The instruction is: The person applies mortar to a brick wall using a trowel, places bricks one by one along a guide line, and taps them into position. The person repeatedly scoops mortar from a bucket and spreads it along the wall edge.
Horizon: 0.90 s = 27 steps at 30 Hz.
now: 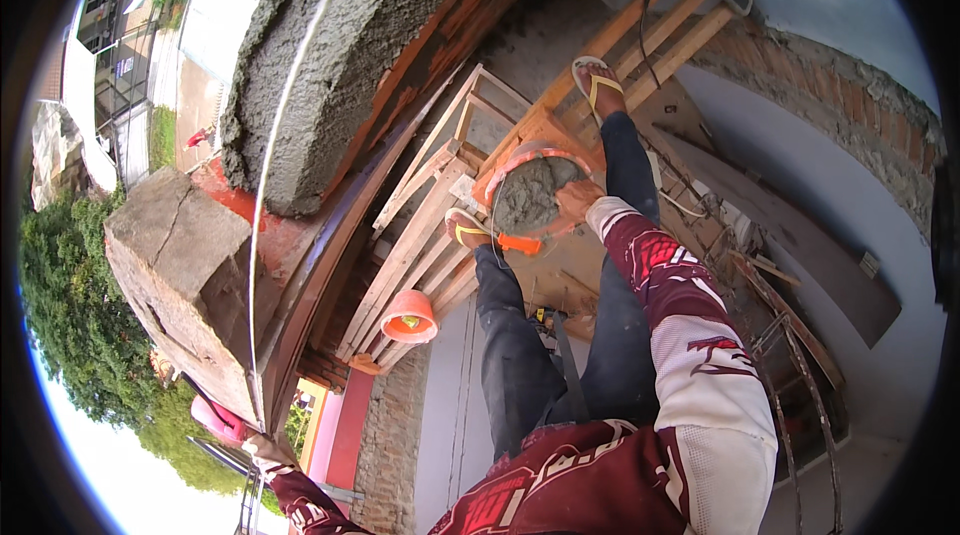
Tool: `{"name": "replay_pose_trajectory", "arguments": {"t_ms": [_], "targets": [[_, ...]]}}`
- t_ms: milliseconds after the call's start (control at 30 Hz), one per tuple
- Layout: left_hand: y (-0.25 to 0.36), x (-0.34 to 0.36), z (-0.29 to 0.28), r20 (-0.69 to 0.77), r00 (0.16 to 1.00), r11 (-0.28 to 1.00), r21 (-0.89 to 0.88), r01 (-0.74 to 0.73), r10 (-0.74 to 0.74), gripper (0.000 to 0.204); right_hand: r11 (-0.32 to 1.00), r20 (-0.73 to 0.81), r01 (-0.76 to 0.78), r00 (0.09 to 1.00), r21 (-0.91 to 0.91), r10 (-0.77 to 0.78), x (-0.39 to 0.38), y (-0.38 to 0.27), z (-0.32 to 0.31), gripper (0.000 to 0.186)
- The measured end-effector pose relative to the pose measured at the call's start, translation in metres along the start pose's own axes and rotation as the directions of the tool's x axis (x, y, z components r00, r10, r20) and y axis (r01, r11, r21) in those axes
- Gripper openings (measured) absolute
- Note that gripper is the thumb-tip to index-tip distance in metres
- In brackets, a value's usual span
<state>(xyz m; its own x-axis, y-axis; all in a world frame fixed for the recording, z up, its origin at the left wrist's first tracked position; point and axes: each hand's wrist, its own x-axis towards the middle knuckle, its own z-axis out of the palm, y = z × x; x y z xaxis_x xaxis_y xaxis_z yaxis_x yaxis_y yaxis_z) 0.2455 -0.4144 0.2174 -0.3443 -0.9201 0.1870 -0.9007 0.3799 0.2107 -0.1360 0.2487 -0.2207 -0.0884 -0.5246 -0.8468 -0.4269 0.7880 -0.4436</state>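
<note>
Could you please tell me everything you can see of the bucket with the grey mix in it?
The bucket is round and orange, seemingly plastic, its mouth facing the camera. Lumpy grey mix, like wet mortar, fills much of the opening. A thin wire-like handle curves down its left side. It sits between the person's feet, near wooden planks. The right hand is at its right edge; its exact hold is unclear.

You can't tell if your left hand (pixel 268 454) grips the thin white string (pixel 289 85) or what your right hand (pixel 578 202) holds at the round orange bucket (pixel 540 148), and the top edge crops the rough grey mortar slab (pixel 385 55).
</note>
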Motion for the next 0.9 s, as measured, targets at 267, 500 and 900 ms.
{"name": "replay_pose_trajectory", "arguments": {"t_ms": [267, 500, 900], "targets": [[0.003, 0.001, -0.003, 0.023, 0.999, 0.999, 0.045, -0.026, 0.025, 0.045, 0.991, -0.037, 0.134, 0.99, -0.013, -0.134, -0.011, 0.007, -0.012, 0.024], [0.008, 0.0, -0.004, 0.043, 0.998, 0.995, 0.092, -0.041, 0.038, 0.045, 0.945, -0.13, 0.273, 0.946, -0.183, -0.298, -0.031, 0.025, -0.012, 0.037], [0.0, -0.02, -0.006, 0.015, 0.999, 0.992, 0.123, 0.036, -0.038, 0.039, 0.856, -0.43, -0.148, 0.898, -0.496, -0.093, -0.095, -0.027, -0.033, 0.029]]}}
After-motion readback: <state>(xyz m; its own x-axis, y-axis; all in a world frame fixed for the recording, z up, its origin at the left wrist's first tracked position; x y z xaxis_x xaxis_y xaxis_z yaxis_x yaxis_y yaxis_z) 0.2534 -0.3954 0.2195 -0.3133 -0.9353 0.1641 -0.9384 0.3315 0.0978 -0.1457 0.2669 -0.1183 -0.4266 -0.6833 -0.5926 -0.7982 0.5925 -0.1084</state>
